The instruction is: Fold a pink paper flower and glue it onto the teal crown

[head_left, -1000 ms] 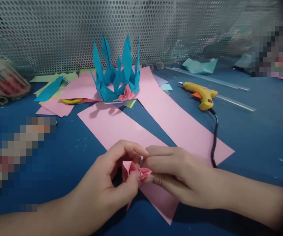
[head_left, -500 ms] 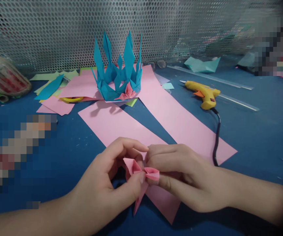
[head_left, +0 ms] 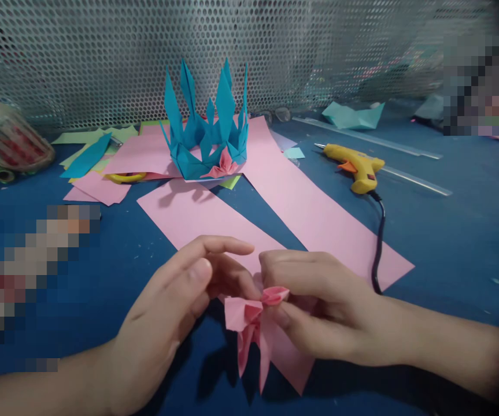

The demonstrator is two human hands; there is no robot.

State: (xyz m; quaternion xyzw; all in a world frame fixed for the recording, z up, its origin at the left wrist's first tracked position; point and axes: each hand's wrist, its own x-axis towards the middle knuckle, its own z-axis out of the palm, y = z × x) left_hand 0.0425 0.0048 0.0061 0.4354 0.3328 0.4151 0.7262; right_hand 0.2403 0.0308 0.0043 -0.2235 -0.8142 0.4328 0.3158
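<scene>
Between thumb and fingers, my right hand (head_left: 336, 306) pinches a pink folded-paper bow (head_left: 253, 315) near its middle and right loop. Two narrow tails of the bow hang down. My left hand (head_left: 166, 312) is open beside it, the thumb raised off the paper; its lower fingertips are close behind the bow, and I cannot tell if they touch. Under the hands lies a pink paper strip (head_left: 214, 214). Beyond stands a pointed blue paper crown (head_left: 206, 149), with a small pink folded-paper piece (head_left: 224, 166) at its front.
A yellow glue gun (head_left: 353, 164) lies at right, its black cord (head_left: 379, 242) running towards my right forearm. Clear glue sticks (head_left: 418, 180) lie beside it. Paper scraps (head_left: 88, 190) and a jar (head_left: 13, 138) are at left. A perforated metal panel (head_left: 114, 63) stands behind.
My left thumb has lifted off the bow and the left hand has opened. The bow has turned in my right hand, so both tails now show.
</scene>
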